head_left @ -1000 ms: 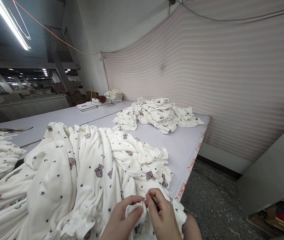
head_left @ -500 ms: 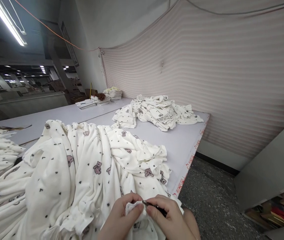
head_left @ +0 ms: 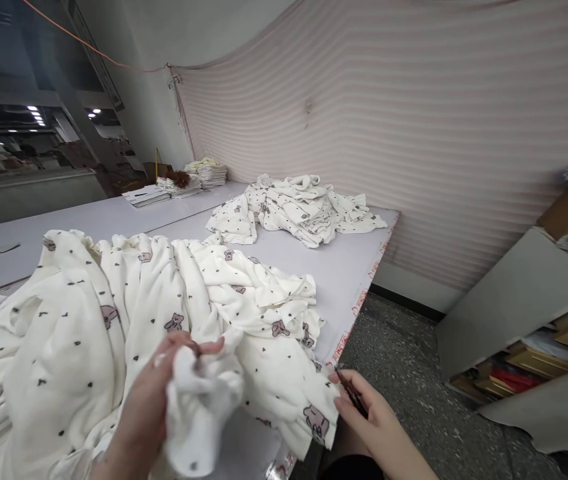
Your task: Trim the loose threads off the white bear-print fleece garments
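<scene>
White bear-print garments (head_left: 157, 293) are spread in gathered folds over the near side of the pale grey-lavender worktable (head_left: 341, 267). Above the table's near edge, a bunched white cloth (head_left: 204, 407), blurred, is gripped by the left hand (head_left: 151, 385); its fingers are partly curled around the fabric, with one finger left extended. Just off the table's right edge, a slim dark pointed tool (head_left: 353, 393) is held in the right hand (head_left: 367, 410), pinched between thumb and curled fingers; whether the neighbouring garment is also touched by the fingertips cannot be told. The table's right edge is marked by tape with red lettering (head_left: 341, 347). Toward the table's far right corner, a second heap of bear-print garments (head_left: 297, 213) is piled. At the table's far side, folded stacks (head_left: 207, 175) are set beside a brown tufted object (head_left: 179, 179). Behind the table, a striped curtain (head_left: 389, 133) is hung.
</scene>
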`<state>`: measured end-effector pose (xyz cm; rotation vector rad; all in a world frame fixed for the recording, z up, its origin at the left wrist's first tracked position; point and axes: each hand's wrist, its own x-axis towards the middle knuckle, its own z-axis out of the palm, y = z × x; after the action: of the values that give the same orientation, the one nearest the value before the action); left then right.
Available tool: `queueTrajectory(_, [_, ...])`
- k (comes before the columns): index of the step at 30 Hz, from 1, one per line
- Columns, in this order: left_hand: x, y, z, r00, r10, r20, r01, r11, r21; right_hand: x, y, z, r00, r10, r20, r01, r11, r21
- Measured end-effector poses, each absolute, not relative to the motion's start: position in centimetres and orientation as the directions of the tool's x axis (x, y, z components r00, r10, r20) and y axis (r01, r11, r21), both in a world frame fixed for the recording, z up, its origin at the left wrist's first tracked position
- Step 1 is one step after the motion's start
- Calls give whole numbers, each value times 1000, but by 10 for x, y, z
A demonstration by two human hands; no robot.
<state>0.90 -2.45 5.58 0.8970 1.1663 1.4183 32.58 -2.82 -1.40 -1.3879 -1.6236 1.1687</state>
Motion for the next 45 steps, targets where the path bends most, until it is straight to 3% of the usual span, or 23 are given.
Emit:
queueTrajectory(2, [-4,-19,56,-115,992,-49,-452,-8,892,334,-33,-19,-199,980,-24,518,84,-851])
queueTrajectory(4, [-3,-19,54,-22,997,-74,-391,59,918,334,-35,-21,-190,981,32,621,145,-770])
queueTrajectory(6, [12,-24,52,-1,988,-154,-107,153,982,326,-34,-17,-176,979,106,647,196,-737])
queueTrajectory(8, [36,-30,49,61,980,-191,240,171,956,310,-34,-10,-178,966,185,601,256,-757])
queueTrajectory(11, [69,-36,47,332,931,-152,508,-40,861,282,-43,-3,-237,919,316,425,390,-817])
queueTrajectory(13, [79,-36,46,422,902,-96,527,-157,835,270,-52,-6,-237,904,355,292,415,-862])
queueTrajectory(16, [73,-40,41,335,940,-60,546,-142,826,269,-65,-18,-74,959,274,227,284,-932])
queueTrajectory(19, [55,-48,38,272,961,-57,513,-95,853,274,-70,-30,25,971,237,359,213,-909])
queueTrajectory(23, [42,-56,37,292,956,19,433,-150,889,266,-61,-26,-25,964,265,534,237,-811])
queueTrajectory(27, [43,-59,29,129,985,114,643,-170,747,257,-48,-8,-48,977,210,560,200,-804])
queueTrajectory(29, [47,-62,23,76,973,220,721,-206,661,256,-48,-2,-55,967,249,531,239,-813])
queueTrajectory(32, [53,-67,19,156,930,333,643,-352,681,250,-53,1,-73,933,351,430,347,-834])
queueTrajectory(35, [59,-68,22,285,919,271,543,-388,745,242,-57,0,-122,896,426,372,439,-818])
queueTrajectory(37, [62,-67,23,349,912,216,572,-390,722,238,-58,-2,-138,889,437,381,455,-805])
queueTrajectory(40, [63,-66,19,324,922,212,632,-377,677,236,-57,-9,-71,944,322,462,318,-828])
queueTrajectory(43, [64,-68,14,152,947,284,583,-318,748,236,-62,-17,-45,988,149,480,152,-864])
queueTrajectory(45, [64,-70,13,19,944,330,498,-295,816,236,-66,-20,-104,985,139,461,172,-871])
